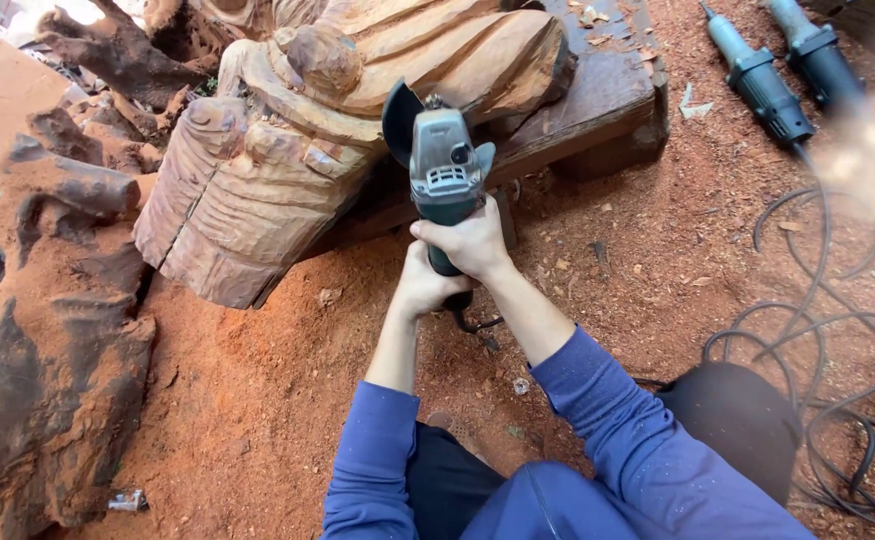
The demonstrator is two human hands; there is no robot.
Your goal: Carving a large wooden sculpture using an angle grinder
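Wood carving under the grinder

Gripped in both hands: grinder (445, 170), right hand (470, 240) above left hand (424, 285), fingers closed round its handle, disc at the wood carving (288, 130). Red sawdust floor (258, 400), cables (838, 400), two spare grinders (783, 75).

Ahead, the carved wood figure (288, 150) on its plank (598, 95) blocks passage; rough stumps (48, 350) wall the left; the sawdust floor (258, 400) between seems open; cables (838, 400) clutter the right.

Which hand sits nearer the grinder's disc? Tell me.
Right. The right hand grips the angle grinder body higher up, closer to the disc; the left hand wraps the handle's rear end, below it.
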